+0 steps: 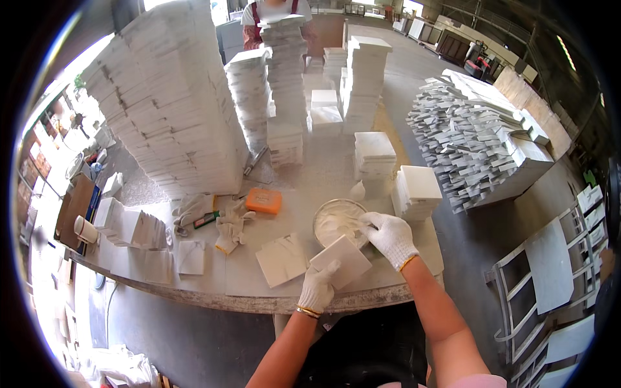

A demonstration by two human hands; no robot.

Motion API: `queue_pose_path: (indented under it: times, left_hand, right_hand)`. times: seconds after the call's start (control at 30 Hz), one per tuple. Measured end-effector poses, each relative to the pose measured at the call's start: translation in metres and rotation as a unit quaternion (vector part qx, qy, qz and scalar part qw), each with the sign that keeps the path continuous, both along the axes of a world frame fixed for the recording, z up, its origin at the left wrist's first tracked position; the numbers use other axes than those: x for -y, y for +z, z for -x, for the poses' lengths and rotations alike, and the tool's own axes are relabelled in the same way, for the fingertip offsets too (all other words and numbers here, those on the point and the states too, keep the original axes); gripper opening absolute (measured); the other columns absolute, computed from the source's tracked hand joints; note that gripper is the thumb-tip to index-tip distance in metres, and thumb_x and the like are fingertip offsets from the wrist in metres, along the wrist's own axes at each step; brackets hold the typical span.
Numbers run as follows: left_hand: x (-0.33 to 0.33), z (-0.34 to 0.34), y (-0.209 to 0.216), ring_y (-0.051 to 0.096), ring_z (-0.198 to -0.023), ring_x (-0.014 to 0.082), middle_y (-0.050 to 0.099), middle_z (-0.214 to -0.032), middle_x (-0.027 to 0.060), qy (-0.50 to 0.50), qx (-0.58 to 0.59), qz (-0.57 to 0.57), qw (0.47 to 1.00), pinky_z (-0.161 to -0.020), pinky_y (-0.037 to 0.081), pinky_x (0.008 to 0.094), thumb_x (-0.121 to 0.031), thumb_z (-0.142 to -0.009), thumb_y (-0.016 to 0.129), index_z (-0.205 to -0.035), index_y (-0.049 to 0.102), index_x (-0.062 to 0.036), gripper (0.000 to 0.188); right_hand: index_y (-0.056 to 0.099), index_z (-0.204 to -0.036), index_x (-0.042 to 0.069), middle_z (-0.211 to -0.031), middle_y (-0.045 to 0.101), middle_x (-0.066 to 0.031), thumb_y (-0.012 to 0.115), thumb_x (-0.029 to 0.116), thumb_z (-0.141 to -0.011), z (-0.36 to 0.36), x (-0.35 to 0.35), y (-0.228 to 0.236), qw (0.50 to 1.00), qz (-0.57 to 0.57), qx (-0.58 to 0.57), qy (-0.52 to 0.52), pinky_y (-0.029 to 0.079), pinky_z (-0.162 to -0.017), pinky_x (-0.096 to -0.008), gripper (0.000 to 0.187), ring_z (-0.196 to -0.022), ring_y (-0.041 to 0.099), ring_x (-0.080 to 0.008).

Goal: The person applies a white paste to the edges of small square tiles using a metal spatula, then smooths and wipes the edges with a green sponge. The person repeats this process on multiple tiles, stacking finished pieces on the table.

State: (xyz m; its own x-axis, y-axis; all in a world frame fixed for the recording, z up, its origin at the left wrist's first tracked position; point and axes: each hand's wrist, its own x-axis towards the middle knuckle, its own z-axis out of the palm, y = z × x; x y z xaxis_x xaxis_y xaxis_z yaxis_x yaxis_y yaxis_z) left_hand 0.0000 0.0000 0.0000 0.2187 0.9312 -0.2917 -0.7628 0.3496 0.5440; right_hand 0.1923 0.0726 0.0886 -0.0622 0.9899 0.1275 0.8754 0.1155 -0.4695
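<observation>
the left hand [318, 289] grips a square tile [344, 262] over the tabletop [233, 273], by a bowl [315, 227]; the right hand [391, 238] bunches at its white paste [337, 221], grasp unclear. scooping seems underway; next likely needs the tile steady.

Worn gloves [392, 238] are matt knit cloth, the tile [344, 262] by the bowl [315, 224] looks like smooth stone, worktop [259, 301] edge's kinda rough.

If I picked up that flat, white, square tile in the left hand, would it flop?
The flat, white, square tile probably won't flop: held at one side by the white-gloved left hand, it looks straight. It's likely heavyish, since it looks like stone. Its bare corners might chip if knocked.
</observation>
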Motion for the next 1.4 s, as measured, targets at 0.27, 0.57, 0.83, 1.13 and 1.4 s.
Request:
queue_pose_path:
  times: [0.27, 0.57, 0.83, 1.13, 1.4]
  left_hand:
    - [0.0, -0.002, -0.001, 0.064, -0.109, 0.0188, 0.068, -0.12, 0.0082, 0.008, 0.006, -0.007, 1.0, -0.095, 0.053, 0.0355, -0.004, -0.091, 0.071, -0.13, 0.059, 0.002, 0.041]
    - [0.001, -0.002, 0.0, 0.065, -0.108, 0.0198, 0.068, -0.119, 0.0074, 0.001, 0.024, 0.004, 1.0, -0.096, 0.052, 0.0372, -0.007, -0.091, 0.072, -0.127, 0.06, 0.0008, 0.039]
    - [0.002, -0.003, 0.007, 0.064, -0.11, 0.0198, 0.067, -0.12, 0.0069, 0.015, 0.012, 0.012, 1.0, -0.097, 0.051, 0.0375, -0.007, -0.089, 0.075, -0.127, 0.06, 0.0006, 0.041]
    - [0.002, -0.005, 0.005, 0.063, -0.111, 0.0199, 0.067, -0.121, 0.0075, 0.032, 0.002, 0.013, 0.999, -0.098, 0.05, 0.0374, -0.005, -0.089, 0.074, -0.127, 0.059, 0.0009, 0.041]
    - [0.003, -0.007, -0.001, 0.062, -0.114, 0.0207, 0.066, -0.125, 0.0088, 0.028, 0.003, 0.022, 0.999, -0.101, 0.049, 0.0369, -0.004, -0.089, 0.073, -0.132, 0.057, 0.0026, 0.046]
  right_hand:
    - [0.075, -0.106, 0.016, -0.104, 0.074, -0.0113, 0.062, 0.034, -0.089, 0.005, -0.008, 0.01, 0.994, 0.095, -0.019, 0.053, 0.054, -0.085, -0.0412, 0.028, -0.098, 0.069, -0.0318]
    - [0.076, -0.106, 0.008, -0.097, 0.076, -0.0089, 0.066, 0.02, -0.09, -0.023, -0.004, 0.004, 0.985, 0.013, -0.165, 0.047, 0.055, -0.075, -0.0328, 0.023, -0.084, 0.071, -0.0228]
    - [0.074, -0.109, 0.001, -0.083, 0.07, -0.0028, 0.068, 0.01, -0.091, -0.011, 0.003, 0.006, 0.895, 0.152, -0.409, -0.094, 0.048, -0.058, -0.0237, 0.021, -0.065, 0.059, -0.0073]
    - [0.073, -0.113, 0.001, -0.081, 0.07, -0.0033, 0.068, 0.014, -0.091, -0.006, -0.002, -0.006, 0.878, 0.189, -0.425, -0.112, 0.04, -0.053, -0.0211, 0.026, -0.062, 0.06, -0.0078]
    - [0.072, -0.114, 0.0, -0.079, 0.07, -0.0046, 0.067, 0.014, -0.092, -0.012, 0.01, 0.01, 0.844, 0.175, -0.497, -0.099, 0.038, -0.051, -0.0194, 0.026, -0.062, 0.059, -0.0071]
